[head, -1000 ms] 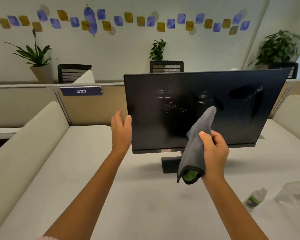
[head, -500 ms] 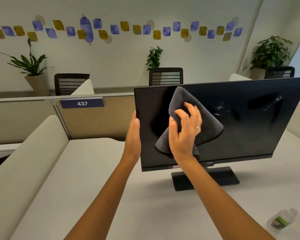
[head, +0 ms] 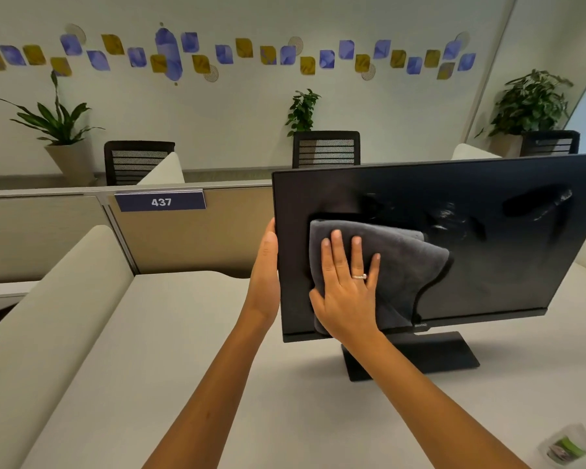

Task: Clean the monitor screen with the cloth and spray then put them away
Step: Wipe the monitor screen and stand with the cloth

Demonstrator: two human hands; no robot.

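A black monitor (head: 487,265) stands on its flat base (head: 437,357) on the white desk, its dark screen showing smears in the upper middle and upper right. A grey cloth (head: 406,265) is spread over the screen's lower left. My right hand (head: 345,286) lies flat on the cloth, fingers apart, pressing it against the glass. My left hand (head: 266,269) grips the monitor's left edge, thumb in front and the other fingers hidden behind it. A small clear spray bottle (head: 570,445) with a green label lies on the desk at the lower right corner, partly cut off.
The white desk (head: 183,367) is bounded on the left by a padded cream divider (head: 48,316). A tan partition with a "437" sign (head: 160,201) runs behind. Beyond it are black mesh chairs (head: 325,148) and potted plants against the wall.
My right hand brought the cloth up from the desk onto the screen, then slid it down toward the lower left and flattened on it. My left hand stayed on the monitor's left edge.
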